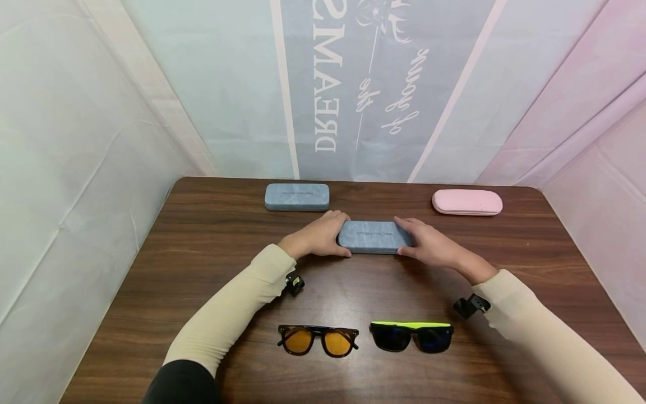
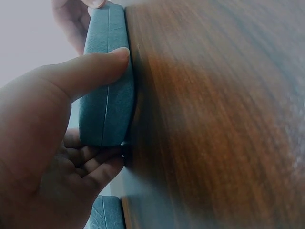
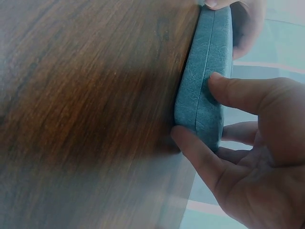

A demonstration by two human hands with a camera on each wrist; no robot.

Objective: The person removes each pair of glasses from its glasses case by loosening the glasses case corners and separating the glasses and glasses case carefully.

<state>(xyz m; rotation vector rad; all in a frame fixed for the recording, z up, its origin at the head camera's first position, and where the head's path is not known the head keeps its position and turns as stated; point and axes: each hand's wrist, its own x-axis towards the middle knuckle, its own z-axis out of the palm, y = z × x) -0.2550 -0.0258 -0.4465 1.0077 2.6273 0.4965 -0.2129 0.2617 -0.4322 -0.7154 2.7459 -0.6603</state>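
Note:
Between my two hands lies a blue-grey glasses case [image 1: 375, 237] with small print on its lid, closed along its seam. My left hand [image 1: 323, 234] holds its left end, the thumb along the front side and the other fingers round the end and back. At the opposite end my right hand [image 1: 429, 242] grips it, thumb on the front side in the right wrist view and fingers about the corner. The lower edge of the case [image 3: 202, 81] is right at the wooden tabletop. Partly hidden behind the left fingers, a second blue case [image 2: 106, 212] shows in the left wrist view.
That second blue case [image 1: 296, 197] stands at the back, left of centre, and a pink case [image 1: 467, 202] at the back right. Nearer the front of the table [image 1: 202, 235] lie orange-lensed glasses [image 1: 318, 340] and dark sunglasses [image 1: 411, 337] with a neon-yellow top. Fabric walls enclose the back and sides.

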